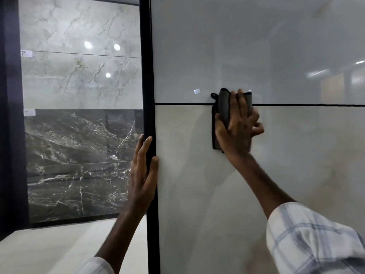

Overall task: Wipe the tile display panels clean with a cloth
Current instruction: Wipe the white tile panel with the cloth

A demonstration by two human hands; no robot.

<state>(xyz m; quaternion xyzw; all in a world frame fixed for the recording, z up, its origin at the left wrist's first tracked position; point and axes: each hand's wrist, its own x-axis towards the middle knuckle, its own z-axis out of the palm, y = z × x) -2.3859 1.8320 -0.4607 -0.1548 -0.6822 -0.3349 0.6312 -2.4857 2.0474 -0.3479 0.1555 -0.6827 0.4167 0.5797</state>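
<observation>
A tall tile display panel fills the right of the view, with a glossy pale grey tile (246, 52) above and a cream tile (207, 194) below, split by a thin black joint. My right hand (237, 125) presses a folded grey cloth (224, 109) with black edging flat against the panel, right over that joint. My left hand (143, 175) grips the panel's black frame edge (147, 76), fingers behind it and thumb on the front.
Behind and to the left stands another display with white veined marble tiles (79, 56) above and dark marbled tiles (79, 165) below. A small label (197, 91) sticks on the grey tile. Light floor tiles (49, 250) lie at lower left.
</observation>
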